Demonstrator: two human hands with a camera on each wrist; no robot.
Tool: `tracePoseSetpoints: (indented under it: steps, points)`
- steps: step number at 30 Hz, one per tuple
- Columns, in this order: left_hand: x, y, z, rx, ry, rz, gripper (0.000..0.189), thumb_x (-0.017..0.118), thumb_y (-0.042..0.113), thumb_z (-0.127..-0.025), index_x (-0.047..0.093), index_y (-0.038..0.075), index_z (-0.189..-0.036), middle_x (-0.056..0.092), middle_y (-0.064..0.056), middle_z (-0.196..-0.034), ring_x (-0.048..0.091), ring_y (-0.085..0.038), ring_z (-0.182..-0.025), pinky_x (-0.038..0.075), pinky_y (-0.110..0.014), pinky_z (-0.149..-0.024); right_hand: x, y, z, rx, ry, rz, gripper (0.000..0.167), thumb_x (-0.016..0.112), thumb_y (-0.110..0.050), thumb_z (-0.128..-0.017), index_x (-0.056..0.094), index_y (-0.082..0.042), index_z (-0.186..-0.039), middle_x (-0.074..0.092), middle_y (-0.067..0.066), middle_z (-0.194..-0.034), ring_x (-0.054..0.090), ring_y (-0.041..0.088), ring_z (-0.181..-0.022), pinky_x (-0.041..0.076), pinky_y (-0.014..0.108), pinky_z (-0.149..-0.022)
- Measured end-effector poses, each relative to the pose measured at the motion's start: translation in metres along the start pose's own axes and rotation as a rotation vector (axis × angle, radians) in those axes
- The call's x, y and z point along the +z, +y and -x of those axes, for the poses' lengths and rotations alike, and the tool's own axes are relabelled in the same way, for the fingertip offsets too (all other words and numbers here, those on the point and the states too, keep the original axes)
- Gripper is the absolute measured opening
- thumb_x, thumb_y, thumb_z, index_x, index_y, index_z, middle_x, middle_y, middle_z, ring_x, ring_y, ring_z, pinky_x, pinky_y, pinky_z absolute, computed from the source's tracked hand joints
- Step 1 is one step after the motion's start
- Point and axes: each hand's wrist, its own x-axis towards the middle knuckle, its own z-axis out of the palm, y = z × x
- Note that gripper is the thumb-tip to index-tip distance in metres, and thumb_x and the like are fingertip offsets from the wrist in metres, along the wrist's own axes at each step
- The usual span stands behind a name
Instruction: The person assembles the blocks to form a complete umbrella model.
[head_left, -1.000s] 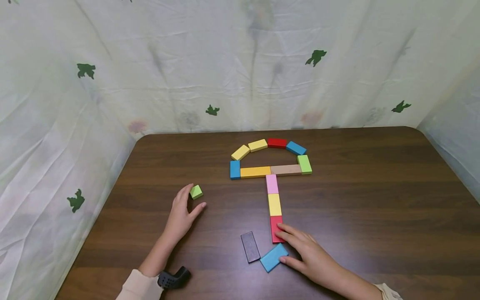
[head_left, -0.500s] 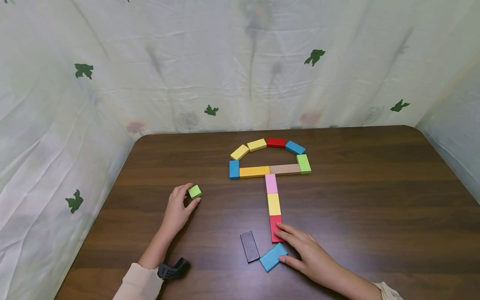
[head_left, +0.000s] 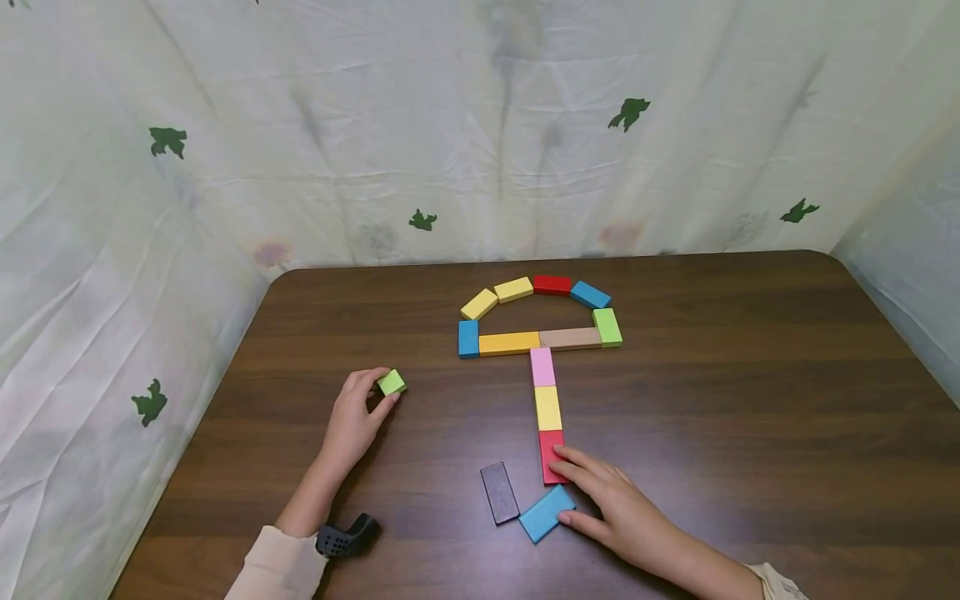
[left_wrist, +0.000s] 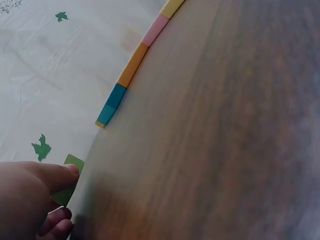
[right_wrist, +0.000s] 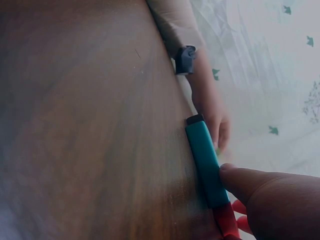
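On the table's left side my left hand [head_left: 352, 421] pinches a small green block [head_left: 392, 382] between thumb and fingers; the left wrist view shows the thumb against the green block [left_wrist: 72, 167]. My right hand [head_left: 618, 508] rests its fingertips on a red block [head_left: 551, 457], while its thumb touches the edge of a blue block [head_left: 547, 514]. That blue block [right_wrist: 205, 162] lies slantwise just below the red one. A dark grey block [head_left: 500, 493] lies beside the blue block's left corner. Above the red block, a yellow block [head_left: 547, 408] and a pink block [head_left: 542, 367] continue a straight column.
Farther back, an orange block [head_left: 509, 343] and a light brown block [head_left: 570, 338] form a bar above the column. Blue, yellow, red and green blocks arch over it. A pale curtain [head_left: 360, 150] stands behind the brown table [head_left: 750, 400].
My left thumb has moved in against the green block, and the left hand now pinches it. My right hand has stayed at the red and blue blocks.
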Motion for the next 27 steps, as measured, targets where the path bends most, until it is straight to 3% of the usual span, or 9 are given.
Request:
tracePoseSetpoints:
  steps: [12,20,27]
  points:
    - [0.0,0.02,0.002,0.067,0.026,0.024,0.037,0.068,0.012,-0.081,0.056,0.003,-0.115,0.05,-0.012,-0.106,0.051,-0.025,-0.089,0.044,-0.039,-0.075,-0.002,-0.001,0.0,0.004,-0.008,-0.004,0.052,0.062,-0.037,-0.083,0.05,-0.015,-0.129,0.037,-0.002,-0.138,0.04,0.02,-0.121,0.036,0.049,-0.089]
    - [0.002,0.044,0.005,0.206,0.037,-0.009,0.039,0.071,0.007,-0.076,0.058,0.002,-0.113,0.052,-0.011,-0.105,0.053,-0.025,-0.096,0.045,-0.04,-0.08,-0.002,0.0,0.0,-0.018,0.006,0.011,0.053,0.064,-0.036,-0.082,0.05,-0.014,-0.128,0.038,-0.002,-0.137,0.04,0.019,-0.121,0.036,0.047,-0.089]
    - [0.006,0.061,0.008,0.335,0.026,-0.072,0.041,0.074,0.007,-0.073,0.06,0.003,-0.111,0.052,-0.01,-0.102,0.052,-0.023,-0.093,0.046,-0.036,-0.076,-0.001,0.001,0.001,-0.023,0.009,0.021,0.053,0.063,-0.037,-0.082,0.05,-0.014,-0.128,0.038,-0.002,-0.137,0.039,0.018,-0.121,0.036,0.046,-0.09]
